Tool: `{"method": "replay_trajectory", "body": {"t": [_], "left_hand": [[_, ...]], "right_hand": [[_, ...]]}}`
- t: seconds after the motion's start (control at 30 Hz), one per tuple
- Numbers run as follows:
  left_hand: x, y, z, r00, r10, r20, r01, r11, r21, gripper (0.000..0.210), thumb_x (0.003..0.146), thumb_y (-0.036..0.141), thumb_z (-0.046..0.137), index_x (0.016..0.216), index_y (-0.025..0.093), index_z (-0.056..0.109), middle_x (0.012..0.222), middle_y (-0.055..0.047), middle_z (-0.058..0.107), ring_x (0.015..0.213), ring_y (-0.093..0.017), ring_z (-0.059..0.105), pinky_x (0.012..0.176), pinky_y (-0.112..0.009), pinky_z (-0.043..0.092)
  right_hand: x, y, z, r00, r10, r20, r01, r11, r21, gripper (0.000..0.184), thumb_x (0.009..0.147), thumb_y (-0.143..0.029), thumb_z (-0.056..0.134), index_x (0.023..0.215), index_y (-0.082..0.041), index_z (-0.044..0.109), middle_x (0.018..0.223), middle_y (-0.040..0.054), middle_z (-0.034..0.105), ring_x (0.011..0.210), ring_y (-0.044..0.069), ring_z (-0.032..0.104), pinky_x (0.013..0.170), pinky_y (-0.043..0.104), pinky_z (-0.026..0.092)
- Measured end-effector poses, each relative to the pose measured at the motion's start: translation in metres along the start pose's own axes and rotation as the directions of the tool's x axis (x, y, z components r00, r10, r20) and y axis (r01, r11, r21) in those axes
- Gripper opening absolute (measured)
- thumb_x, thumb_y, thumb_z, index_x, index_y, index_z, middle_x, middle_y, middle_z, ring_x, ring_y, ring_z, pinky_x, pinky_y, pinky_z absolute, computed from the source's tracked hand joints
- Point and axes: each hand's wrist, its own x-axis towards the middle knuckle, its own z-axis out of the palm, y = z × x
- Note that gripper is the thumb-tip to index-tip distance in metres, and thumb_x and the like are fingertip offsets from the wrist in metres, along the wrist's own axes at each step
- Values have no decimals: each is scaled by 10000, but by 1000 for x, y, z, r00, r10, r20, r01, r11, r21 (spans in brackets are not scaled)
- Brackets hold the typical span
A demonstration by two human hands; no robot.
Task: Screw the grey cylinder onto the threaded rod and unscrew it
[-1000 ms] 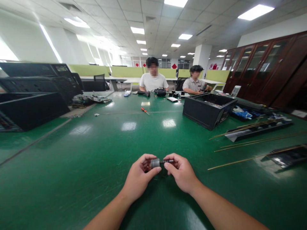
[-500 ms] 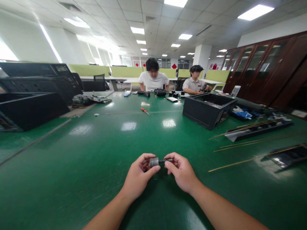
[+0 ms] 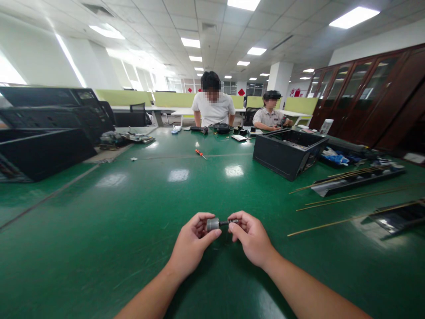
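Observation:
Between my two hands, low over the green table [image 3: 142, 248], is a hole saw [image 3: 213, 224] with a grey metal cup and a thin dark shank. It lies roughly level, cup to the left and shank to the right. My left hand [image 3: 192, 243] has its thumb and fingers closed around the cup, and part of the cup is hidden behind them. The shank's end is pinched between the thumb and fingers of my right hand [image 3: 250, 237].
An orange screwdriver [image 3: 199, 153] lies mid-table. A black computer case [image 3: 282, 155] stands at right, with thin yellowish rods [image 3: 322, 227] nearer me. More dark cases [image 3: 46, 153] stand at left. Two people sit across the table, one in a white shirt [image 3: 214, 110].
My hands and the hole saw have barely moved. Across the table, the person in the white shirt has raised their head and sits more upright.

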Motion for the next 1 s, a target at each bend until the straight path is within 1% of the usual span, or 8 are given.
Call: {"method": "replay_trajectory", "body": {"t": [0.2, 0.43, 0.7, 1.0], "left_hand": [[0, 0, -1, 1000, -3, 3, 3, 1000, -6, 383, 740, 275, 783, 1040, 169, 570, 930, -38, 701, 880, -178, 648, 820, -288, 486], [1, -1, -1, 1000, -4, 3, 4, 1000, -24, 384, 742, 279, 786, 1039, 171, 568, 938, -31, 695, 894, -170, 642, 834, -273, 479], [1, -2, -1, 1000, -4, -6, 4, 999, -36, 389, 729, 271, 792, 1031, 170, 568, 942, -42, 695, 900, -191, 649, 843, -298, 487], [1, 0, 0, 1000, -19, -19, 18, 998, -57, 392, 720, 273, 796, 1024, 170, 570, 944, -32, 695, 897, -173, 649, 841, -271, 485]], "right_hand": [[-1, -2, 0, 1000, 6, 5, -6, 1000, 18, 178, 870, -293, 593, 981, -159, 629, 750, 9, 628, 605, 125, 579, 599, 250, 464], [0, 1, 0, 1000, 5, -12, -4, 1000, 28, 188, 870, -311, 597, 982, -164, 629, 744, 6, 624, 594, 123, 568, 590, 249, 451], [0, -2, 0, 1000, -4, -15, 4, 1000, 23, 173, 878, -299, 588, 977, -163, 626, 744, 6, 623, 593, 125, 568, 589, 255, 450], [0, 0, 0, 1000, -5, -21, 6, 1000, 19, 171, 879, -296, 588, 976, -161, 626, 733, 0, 618, 591, 123, 570, 591, 254, 450]]}}
